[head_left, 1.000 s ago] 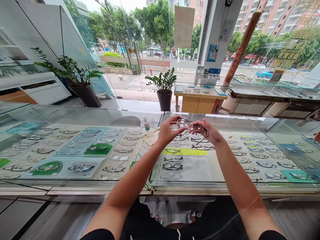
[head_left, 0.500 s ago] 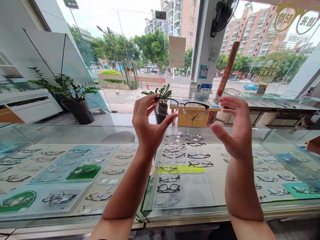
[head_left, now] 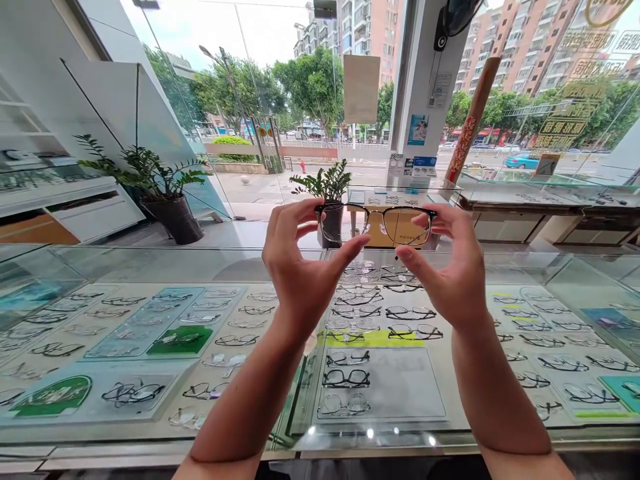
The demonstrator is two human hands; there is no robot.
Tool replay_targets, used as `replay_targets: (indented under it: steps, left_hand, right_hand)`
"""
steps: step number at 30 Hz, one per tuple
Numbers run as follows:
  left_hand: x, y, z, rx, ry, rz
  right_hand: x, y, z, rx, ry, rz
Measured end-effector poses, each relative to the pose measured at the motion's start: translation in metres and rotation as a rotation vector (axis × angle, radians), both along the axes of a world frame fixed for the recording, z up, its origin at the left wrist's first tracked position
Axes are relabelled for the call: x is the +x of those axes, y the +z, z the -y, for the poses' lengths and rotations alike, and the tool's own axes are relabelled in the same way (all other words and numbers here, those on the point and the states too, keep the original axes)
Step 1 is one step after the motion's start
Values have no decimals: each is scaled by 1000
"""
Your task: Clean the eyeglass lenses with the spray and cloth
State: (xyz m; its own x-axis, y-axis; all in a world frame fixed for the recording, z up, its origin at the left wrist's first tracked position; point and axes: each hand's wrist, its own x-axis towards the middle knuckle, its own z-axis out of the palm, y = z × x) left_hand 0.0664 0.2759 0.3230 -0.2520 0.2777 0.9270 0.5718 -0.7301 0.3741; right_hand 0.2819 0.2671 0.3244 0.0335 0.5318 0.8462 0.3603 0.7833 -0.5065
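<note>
A pair of eyeglasses (head_left: 376,211) with dark upper rims and thin metal lower rims is held up level above the glass counter, lenses facing away from me. My left hand (head_left: 303,263) grips its left end, fingers at the hinge and thumb below the lens. At the other end, my right hand (head_left: 453,270) has its fingers around the right hinge, its thumb under the right lens. The temples are mostly hidden by the fingers. Below, a glass display case (head_left: 400,433) contains several rows of eyeglasses, including a thick black pair (head_left: 346,379).
Green display pads (head_left: 181,340) lie among frames on the left. Beyond the counter stand potted plants (head_left: 173,217) and a yellow cabinet (head_left: 395,233). Another glass counter (head_left: 540,183) is at the right, before large windows. A fan (head_left: 457,17) hangs on the pillar.
My right hand has moved left and closed on the right end of the eyeglasses, where it was apart before. The eyeglasses have shifted slightly right and sit more level. The view has tilted down a little.
</note>
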Motion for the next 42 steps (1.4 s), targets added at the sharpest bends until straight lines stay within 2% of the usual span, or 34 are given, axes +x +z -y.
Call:
replay_targets:
  steps: [5, 13, 18, 35, 42]
  left_hand:
    - [2, -1, 0, -1, -6, -2]
    - [-1, -1, -6, -22, -119, -32]
    - [0, -4, -9, -38, -136, -9]
    - [6, -8, -8, 26, -63, 7]
    - [3, -12, -17, 35, -118, -3]
  right_hand:
    - [0, -2, -4, 30, -48, 10]
    - [12, -2, -15, 75, -141, 91]
    - [17, 0, -17, 74, -180, 139]
    - [20, -1, -19, 28, -148, 129]
    - [20, -4, -22, 52, -172, 137]
